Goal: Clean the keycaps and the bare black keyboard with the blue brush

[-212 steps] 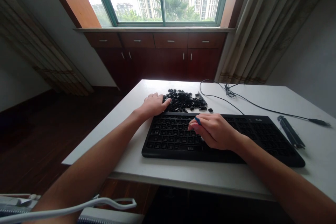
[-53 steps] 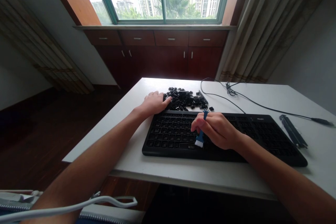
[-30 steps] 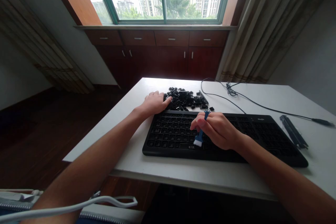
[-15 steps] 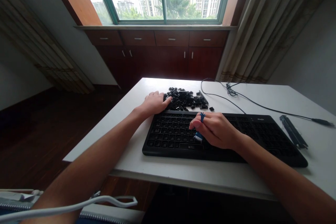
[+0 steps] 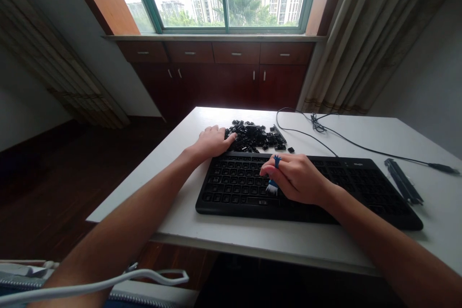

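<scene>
A black keyboard [image 5: 231, 204] with its keycaps off lies across the table in front of me. My right hand [image 5: 298, 177] is closed around a small blue brush [image 5: 273, 186]. The white bristles point down at the key sockets above the space bar area, and the brush's blue top end pokes out over my fingers. My left hand [image 5: 213, 142] lies flat with fingers stretched out, at the keyboard's far left corner. Its thumb and fingertips are against a heap of loose black keycaps [image 5: 252, 135] behind the keyboard.
The keyboard's cable [image 5: 306, 134] runs behind it, bundled, to a plug at the right. A long black strip [image 5: 403, 181] lies right of the keyboard. The white table [image 5: 173, 154] has its left edge near my left forearm. A white bar [image 5: 144, 274] crosses below.
The blue brush has tilted slightly and its bristles have shifted a little in my right hand's grip. My left hand and the keyboard stay where they were.
</scene>
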